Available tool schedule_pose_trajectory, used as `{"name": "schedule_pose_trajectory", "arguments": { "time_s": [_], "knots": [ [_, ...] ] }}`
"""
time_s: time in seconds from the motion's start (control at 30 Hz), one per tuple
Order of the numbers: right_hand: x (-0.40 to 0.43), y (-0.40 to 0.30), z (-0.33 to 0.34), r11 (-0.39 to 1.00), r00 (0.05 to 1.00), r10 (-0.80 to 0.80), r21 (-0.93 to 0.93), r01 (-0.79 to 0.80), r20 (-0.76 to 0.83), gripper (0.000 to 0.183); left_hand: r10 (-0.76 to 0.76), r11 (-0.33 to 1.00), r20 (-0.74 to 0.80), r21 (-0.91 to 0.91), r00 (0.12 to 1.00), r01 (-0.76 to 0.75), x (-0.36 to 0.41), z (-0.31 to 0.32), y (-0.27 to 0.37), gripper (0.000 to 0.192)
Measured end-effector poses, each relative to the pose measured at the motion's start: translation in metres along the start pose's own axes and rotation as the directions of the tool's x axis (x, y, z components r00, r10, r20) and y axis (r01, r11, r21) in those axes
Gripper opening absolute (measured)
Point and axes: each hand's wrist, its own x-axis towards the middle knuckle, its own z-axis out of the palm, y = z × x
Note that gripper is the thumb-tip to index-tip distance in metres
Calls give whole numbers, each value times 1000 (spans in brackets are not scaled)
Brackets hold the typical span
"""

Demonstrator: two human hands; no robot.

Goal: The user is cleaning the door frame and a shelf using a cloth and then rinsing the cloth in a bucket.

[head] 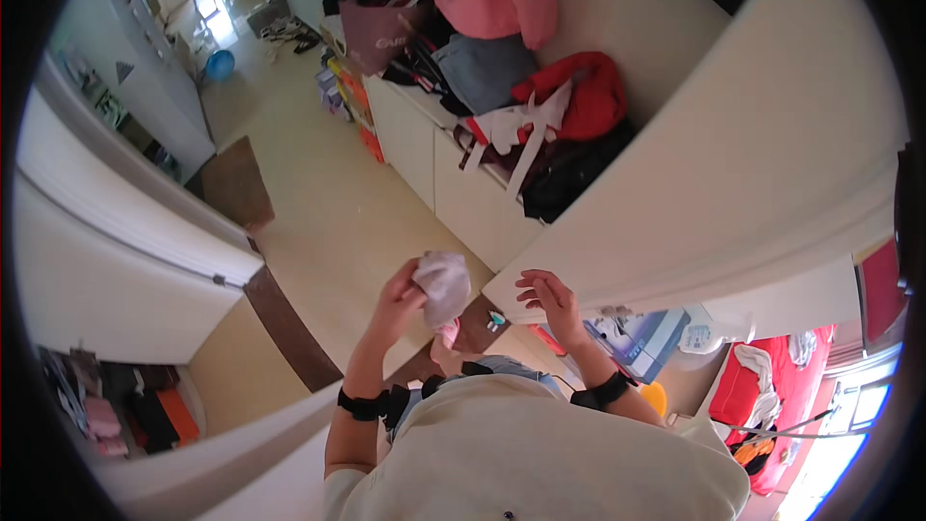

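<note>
My left hand (400, 291) grips a crumpled pale lilac cloth (443, 286) by its left side. The cloth hangs at about waist height, above the floor of a doorway. To its right, my right hand (555, 301) is raised with the fingers apart and nothing in them. The right hand is near the lower end of a white wall or panel (651, 188); whether they touch I cannot tell. Below the cloth shows one of my feet in a pink slipper (448, 333). A small teal and white item (496, 320) lies on the brown threshold (474, 331).
Ahead, a low white cabinet (405, 137) carries a heap of clothes and bags, including grey-blue fabric (486, 72). A blue ball (220, 65) and a brown mat (237, 184) lie in the hallway. At right are a blue box (644, 340) and a red-covered bed (788, 383).
</note>
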Motion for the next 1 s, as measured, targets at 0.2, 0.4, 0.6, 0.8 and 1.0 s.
{"name": "schedule_pose_trajectory", "arguments": {
  "time_s": [0.2, 0.4, 0.6, 0.8, 1.0],
  "knots": [
    [55, -77, 55, 925, 917, -371, -139, 352, -148, 43, 22, 999, 457, -41, 889, -4, 88, 24, 48, 58],
    [83, -104, 55, 510, 624, -737, -819, 264, -258, 45, -52, 994, 935, 15, 350, 108, 174, 48, 102, 65],
    [67, -140, 68, 882, 383, -283, -82, 465, -879, 36, -260, 956, 965, 255, -16, -146, 282, 36, 140, 37],
    [27, -266, 121, 829, -325, -554, -542, -134, -767, 40, -325, 944, 936, 314, -136, -99, 347, 17, 142, 30],
    [24, -479, 110, 3, -52, -998, -744, -669, 42, 33, -430, 903, 877, 414, -214, -117, 401, -30, 120, 30]
  ]
}}
